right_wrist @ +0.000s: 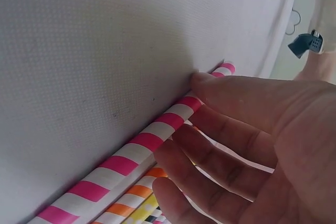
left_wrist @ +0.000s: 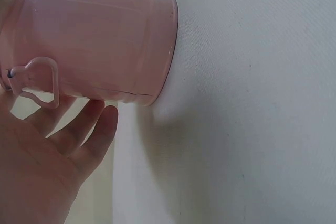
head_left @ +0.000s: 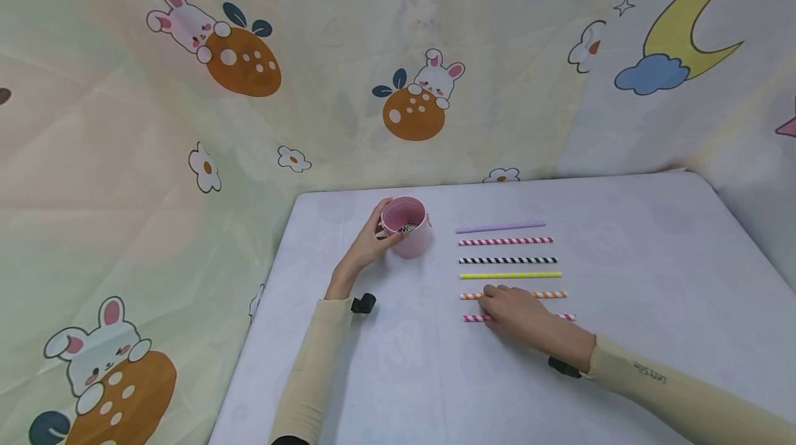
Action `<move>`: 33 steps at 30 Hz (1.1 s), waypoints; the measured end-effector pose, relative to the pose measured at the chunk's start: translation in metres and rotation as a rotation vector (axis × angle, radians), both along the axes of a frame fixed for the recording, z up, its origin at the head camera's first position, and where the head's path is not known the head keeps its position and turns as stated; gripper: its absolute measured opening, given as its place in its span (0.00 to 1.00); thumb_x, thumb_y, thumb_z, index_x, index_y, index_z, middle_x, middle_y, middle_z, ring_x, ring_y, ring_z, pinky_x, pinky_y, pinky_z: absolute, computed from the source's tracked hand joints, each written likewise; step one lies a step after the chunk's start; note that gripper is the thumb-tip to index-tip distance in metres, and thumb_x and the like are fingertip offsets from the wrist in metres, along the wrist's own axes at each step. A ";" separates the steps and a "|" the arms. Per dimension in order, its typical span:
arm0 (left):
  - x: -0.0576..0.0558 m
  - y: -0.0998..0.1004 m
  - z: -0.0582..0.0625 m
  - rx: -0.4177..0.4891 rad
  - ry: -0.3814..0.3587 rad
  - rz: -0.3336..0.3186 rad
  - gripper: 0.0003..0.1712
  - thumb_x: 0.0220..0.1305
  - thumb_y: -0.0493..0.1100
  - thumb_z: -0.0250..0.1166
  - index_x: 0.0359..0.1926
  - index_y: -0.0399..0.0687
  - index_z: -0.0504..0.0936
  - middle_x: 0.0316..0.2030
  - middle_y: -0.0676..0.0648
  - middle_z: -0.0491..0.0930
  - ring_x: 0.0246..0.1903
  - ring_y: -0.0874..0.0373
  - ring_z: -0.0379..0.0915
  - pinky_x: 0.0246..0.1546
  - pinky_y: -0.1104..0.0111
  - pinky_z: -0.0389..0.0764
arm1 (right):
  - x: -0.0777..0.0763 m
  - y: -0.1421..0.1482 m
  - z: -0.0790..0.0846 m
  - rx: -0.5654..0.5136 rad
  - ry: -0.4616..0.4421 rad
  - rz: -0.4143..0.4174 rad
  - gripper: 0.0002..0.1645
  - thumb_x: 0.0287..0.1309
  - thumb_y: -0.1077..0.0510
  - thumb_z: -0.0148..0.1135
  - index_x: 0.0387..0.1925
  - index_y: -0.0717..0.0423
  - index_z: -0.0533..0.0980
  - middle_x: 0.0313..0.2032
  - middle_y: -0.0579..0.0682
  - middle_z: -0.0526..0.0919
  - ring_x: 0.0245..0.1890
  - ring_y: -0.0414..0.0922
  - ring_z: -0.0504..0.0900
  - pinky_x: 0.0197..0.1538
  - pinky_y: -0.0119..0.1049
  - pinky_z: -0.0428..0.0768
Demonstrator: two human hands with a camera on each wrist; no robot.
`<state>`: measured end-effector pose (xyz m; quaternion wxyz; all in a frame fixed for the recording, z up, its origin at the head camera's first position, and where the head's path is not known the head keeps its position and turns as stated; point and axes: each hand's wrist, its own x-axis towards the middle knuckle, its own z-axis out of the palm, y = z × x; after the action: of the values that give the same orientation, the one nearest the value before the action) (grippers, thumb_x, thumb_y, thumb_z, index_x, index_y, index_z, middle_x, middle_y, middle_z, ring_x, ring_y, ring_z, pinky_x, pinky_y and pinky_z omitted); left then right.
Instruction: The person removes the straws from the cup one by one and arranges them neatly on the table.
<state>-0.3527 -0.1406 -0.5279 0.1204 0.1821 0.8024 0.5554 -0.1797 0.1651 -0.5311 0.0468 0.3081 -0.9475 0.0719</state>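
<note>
A pink metal bucket (head_left: 415, 244) with a small side handle (left_wrist: 50, 80) stands near the back of the table. My left hand (head_left: 371, 243) holds it at its left side, thumb by the rim and fingers behind. Something black-and-white patterned (head_left: 407, 228) lies inside the bucket. At the front of a row of paper straws, my right hand (head_left: 517, 315) has its thumb and fingers on either side of the pink-and-white striped straw (right_wrist: 147, 141), pinching it along its middle. Just behind it lies an orange-and-white striped straw (head_left: 550, 294), partly hidden by the fingers.
Farther back lie a yellow straw (head_left: 510, 276), a black-and-white straw (head_left: 508, 260), a red-and-white straw (head_left: 506, 242) and a lilac dotted straw (head_left: 501, 227), roughly parallel. White cloth covers the table (head_left: 398, 362). Printed curtains (head_left: 336, 86) hang behind and at the left.
</note>
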 end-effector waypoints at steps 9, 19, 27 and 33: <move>0.016 0.002 0.029 0.000 -0.022 -0.032 0.50 0.64 0.42 0.70 0.79 0.57 0.50 0.75 0.40 0.58 0.73 0.35 0.57 0.69 0.46 0.67 | 0.000 -0.001 -0.001 -0.001 -0.013 -0.011 0.12 0.50 0.61 0.75 0.25 0.50 0.76 0.26 0.43 0.71 0.25 0.41 0.70 0.28 0.34 0.71; 0.016 0.002 0.030 0.007 -0.017 -0.036 0.50 0.65 0.41 0.70 0.79 0.56 0.50 0.75 0.40 0.58 0.72 0.34 0.58 0.68 0.45 0.68 | -0.001 0.000 -0.003 0.005 -0.035 -0.020 0.12 0.50 0.60 0.75 0.26 0.50 0.76 0.26 0.43 0.71 0.25 0.40 0.69 0.28 0.33 0.71; 0.016 0.002 0.030 -0.015 -0.021 -0.024 0.51 0.64 0.44 0.70 0.79 0.58 0.49 0.75 0.40 0.58 0.73 0.35 0.57 0.69 0.46 0.68 | -0.001 0.000 0.001 -0.012 -0.058 -0.015 0.13 0.50 0.59 0.75 0.26 0.50 0.75 0.26 0.42 0.70 0.25 0.39 0.68 0.28 0.32 0.69; 0.016 0.003 0.031 -0.013 -0.025 -0.027 0.52 0.64 0.43 0.70 0.80 0.54 0.48 0.75 0.40 0.58 0.73 0.35 0.57 0.69 0.45 0.67 | -0.002 0.000 0.008 0.001 -0.070 -0.021 0.15 0.49 0.55 0.77 0.27 0.50 0.74 0.25 0.41 0.68 0.25 0.38 0.66 0.28 0.31 0.68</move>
<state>-0.3366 -0.1379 -0.4966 0.1390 0.1850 0.8020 0.5507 -0.1815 0.1648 -0.5226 0.0142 0.2953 -0.9518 0.0817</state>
